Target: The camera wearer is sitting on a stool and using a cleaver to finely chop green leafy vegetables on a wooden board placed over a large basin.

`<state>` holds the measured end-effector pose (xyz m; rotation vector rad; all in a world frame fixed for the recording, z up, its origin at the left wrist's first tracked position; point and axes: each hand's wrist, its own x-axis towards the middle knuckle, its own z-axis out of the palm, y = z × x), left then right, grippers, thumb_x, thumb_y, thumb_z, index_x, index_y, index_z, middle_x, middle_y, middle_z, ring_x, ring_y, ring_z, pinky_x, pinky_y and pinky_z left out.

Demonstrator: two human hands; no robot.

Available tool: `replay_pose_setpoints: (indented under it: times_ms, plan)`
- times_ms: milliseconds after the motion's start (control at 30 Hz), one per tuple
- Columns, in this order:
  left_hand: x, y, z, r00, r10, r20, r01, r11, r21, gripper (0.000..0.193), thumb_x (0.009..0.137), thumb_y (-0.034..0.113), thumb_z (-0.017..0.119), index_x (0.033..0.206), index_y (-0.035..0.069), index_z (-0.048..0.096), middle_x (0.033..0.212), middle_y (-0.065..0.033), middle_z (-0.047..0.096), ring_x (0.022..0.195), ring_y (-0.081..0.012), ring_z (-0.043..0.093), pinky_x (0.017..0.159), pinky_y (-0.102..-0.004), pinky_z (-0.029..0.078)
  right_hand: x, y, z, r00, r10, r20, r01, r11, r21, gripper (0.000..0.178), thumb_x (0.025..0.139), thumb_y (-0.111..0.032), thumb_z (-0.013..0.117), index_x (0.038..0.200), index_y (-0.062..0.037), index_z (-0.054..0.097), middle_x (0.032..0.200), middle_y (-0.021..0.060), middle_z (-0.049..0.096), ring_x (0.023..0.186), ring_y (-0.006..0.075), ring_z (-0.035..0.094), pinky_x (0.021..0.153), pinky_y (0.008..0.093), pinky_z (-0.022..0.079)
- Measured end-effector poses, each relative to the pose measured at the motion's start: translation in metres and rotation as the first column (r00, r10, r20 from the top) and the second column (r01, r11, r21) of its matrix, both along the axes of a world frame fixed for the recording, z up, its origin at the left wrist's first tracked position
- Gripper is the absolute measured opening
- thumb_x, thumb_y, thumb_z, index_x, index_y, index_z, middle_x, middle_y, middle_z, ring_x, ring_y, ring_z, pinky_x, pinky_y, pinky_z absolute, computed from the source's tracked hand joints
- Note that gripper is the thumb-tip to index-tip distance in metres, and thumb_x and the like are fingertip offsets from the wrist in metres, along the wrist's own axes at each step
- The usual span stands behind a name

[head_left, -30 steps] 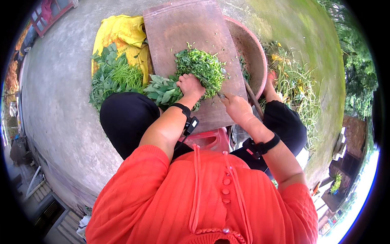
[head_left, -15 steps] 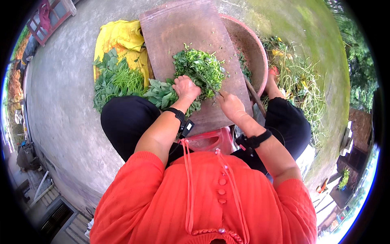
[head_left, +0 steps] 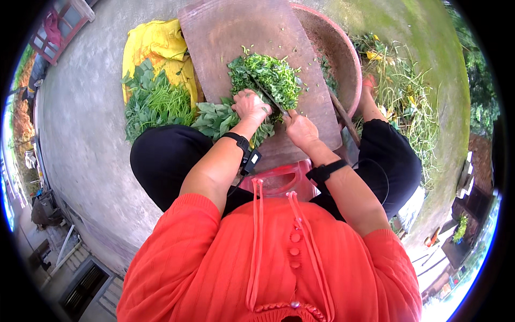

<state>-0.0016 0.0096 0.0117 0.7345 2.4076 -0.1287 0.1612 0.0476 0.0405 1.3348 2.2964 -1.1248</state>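
Observation:
My left hand [head_left: 251, 105] is closed over a bunch of leafy greens [head_left: 213, 119], pressing it down on a wooden board [head_left: 225, 48]. The bunch's leaves stick out to the left and below the hand. In my right hand [head_left: 301, 130] is the handle of a knife, its dark narrow blade [head_left: 270, 95] slanting up and left beside my left fingers. Beyond the blade lies a heap of chopped greens [head_left: 266, 76], with small bits scattered round it on the board. The fingertips of my left hand are partly hidden.
Left of the board, uncut greens [head_left: 155, 102] lie on a yellow sack [head_left: 161, 45]. A round reddish basin [head_left: 348, 59] stands partly under the board, with a stick [head_left: 345, 119] near it. Stripped stems [head_left: 413, 107] litter the ground at right. A red plastic stool [head_left: 279, 180] is below.
The knife blade shows more now, lying beside the left hand. The right hand has shifted slightly left and up relative to the board, and the view has tilted a little.

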Motion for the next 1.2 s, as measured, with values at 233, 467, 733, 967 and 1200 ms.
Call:
replay_pose_setpoints:
  times_ms: [233, 467, 733, 967, 1200]
  plan:
    - [-0.010, -0.016, -0.014, 1.000, -0.019, -0.012, 0.020, 0.997, 0.075, 0.085, 0.062, 0.037, 0.081, 0.129, -0.002, 0.046, 0.128, -0.0150, 0.050, 0.120, -0.0325, 0.045, 0.099, -0.0431, 0.042, 0.007, 0.002, 0.026, 0.995, 0.065, -0.079, -0.067, 0.998, -0.018, 0.037, 0.096, -0.038, 0.044, 0.119, -0.0110, 0.055, 0.097, 0.0255, 0.066, 0.095, 0.0430, 0.063, 0.084, 0.0529, 0.048]
    - [-0.004, -0.012, -0.014, 0.998, -0.031, -0.053, 0.042, 0.978, 0.206, 0.079, 0.061, 0.042, 0.080, 0.121, -0.001, 0.052, 0.123, -0.0189, 0.050, 0.117, -0.0359, 0.046, 0.098, -0.0461, 0.042, 0.038, -0.020, 0.038, 0.998, 0.046, -0.033, -0.047, 0.998, -0.038, 0.036, 0.096, -0.038, 0.046, 0.120, -0.0118, 0.056, 0.093, 0.0251, 0.067, 0.091, 0.0443, 0.063, 0.081, 0.0532, 0.049]
    - [-0.009, -0.013, -0.026, 0.991, -0.054, -0.119, 0.079, 0.974, 0.211, 0.069, 0.064, 0.034, 0.077, 0.117, -0.004, 0.053, 0.120, -0.0188, 0.051, 0.116, -0.0354, 0.047, 0.097, -0.0457, 0.042, -0.009, -0.004, 0.002, 0.997, 0.007, -0.071, -0.016, 0.991, -0.133, 0.038, 0.097, -0.038, 0.043, 0.120, -0.0113, 0.056, 0.102, 0.0254, 0.066, 0.099, 0.0425, 0.062, 0.087, 0.0509, 0.047]
    - [0.016, -0.013, 0.007, 0.984, -0.136, -0.114, 0.145, 0.987, 0.076, 0.081, 0.062, 0.032, 0.082, 0.126, -0.002, 0.045, 0.125, -0.0168, 0.045, 0.118, -0.0352, 0.042, 0.096, -0.0470, 0.038, -0.022, 0.018, -0.037, 0.929, 0.314, -0.199, -0.314, 0.949, 0.030, 0.038, 0.095, -0.039, 0.044, 0.108, -0.0081, 0.062, 0.107, 0.0247, 0.065, 0.105, 0.0409, 0.060, 0.090, 0.0495, 0.046]
    - [0.001, -0.029, -0.025, 0.949, -0.184, -0.258, 0.241, 0.947, 0.212, 0.077, 0.054, 0.029, 0.084, 0.115, 0.000, 0.048, 0.117, -0.0144, 0.055, 0.113, -0.0308, 0.052, 0.091, -0.0459, 0.042, -0.016, -0.002, -0.016, 0.982, -0.132, -0.138, 0.103, 0.974, -0.200, 0.043, 0.095, -0.041, 0.046, 0.116, -0.0058, 0.060, 0.094, 0.0251, 0.066, 0.094, 0.0399, 0.064, 0.085, 0.0474, 0.047]
